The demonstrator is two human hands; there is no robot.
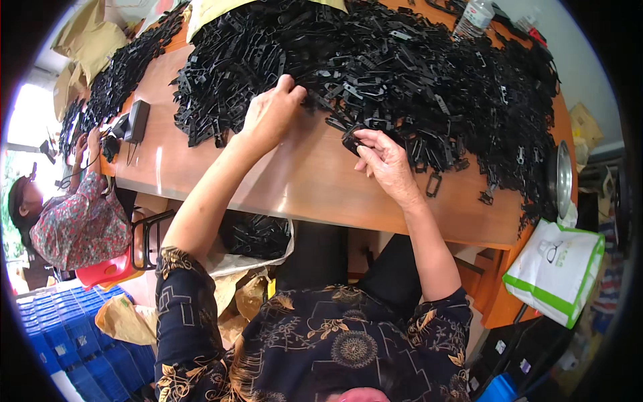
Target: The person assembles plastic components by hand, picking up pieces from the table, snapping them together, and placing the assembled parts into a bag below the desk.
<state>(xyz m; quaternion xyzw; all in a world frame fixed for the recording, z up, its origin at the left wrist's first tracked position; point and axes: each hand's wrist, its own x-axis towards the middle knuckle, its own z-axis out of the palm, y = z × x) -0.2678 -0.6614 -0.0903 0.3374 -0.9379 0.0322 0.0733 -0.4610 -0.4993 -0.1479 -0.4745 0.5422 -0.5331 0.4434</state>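
Both hands at the black pile (375, 74) on my desk (315, 174)
My left hand (271, 114) curls at the pile's near side, fingertips hidden, so I cannot tell its grip; my right hand (387, 161) pinches a black part (350, 140) mid-desk; a loose link (430, 190) lies nearer the front edge, where a forearm sweep could knock it off.

the table (295, 184) gleams here, brown and wood-toned, its bare front strip catching streaks of light. across its back spreads a huge heap of small black parts (429, 74), tangled, running to the right end. one loose black frame (429, 187) lies just in front, a small black clump (486, 197) to its right. over left, a black box (138, 122) sits near a second, narrower heap (127, 74).
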